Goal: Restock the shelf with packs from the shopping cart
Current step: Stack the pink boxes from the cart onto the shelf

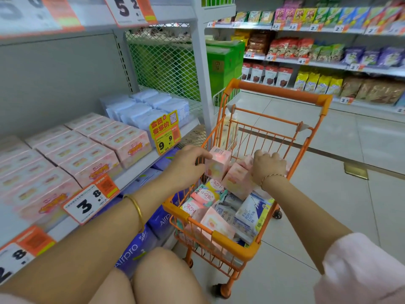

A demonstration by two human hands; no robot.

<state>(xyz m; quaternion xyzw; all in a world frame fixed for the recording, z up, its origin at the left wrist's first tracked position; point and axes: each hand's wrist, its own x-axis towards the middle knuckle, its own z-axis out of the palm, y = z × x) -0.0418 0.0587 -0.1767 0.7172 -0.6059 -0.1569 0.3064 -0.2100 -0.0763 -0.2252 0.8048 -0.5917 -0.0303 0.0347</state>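
Bare knees [153, 275] sit at 6 o'clock, just beside the orange shopping cart [234, 244], whose near rim runs toward 4 o'clock. The left hand [188, 165] grips a pink pack [218, 164] over the cart's left rim. It stands on end, long axis near vertical, barcode end up. The right hand [268, 166] curls its fingers round a second pink pack [237, 181], which lies tilted among the cart's load. At 9 o'clock the shelf edge [140, 165] runs close beside the cart, with rows of pink boxes [92, 154] behind it. Open tiled floor [339, 194] spreads at 3 o'clock.
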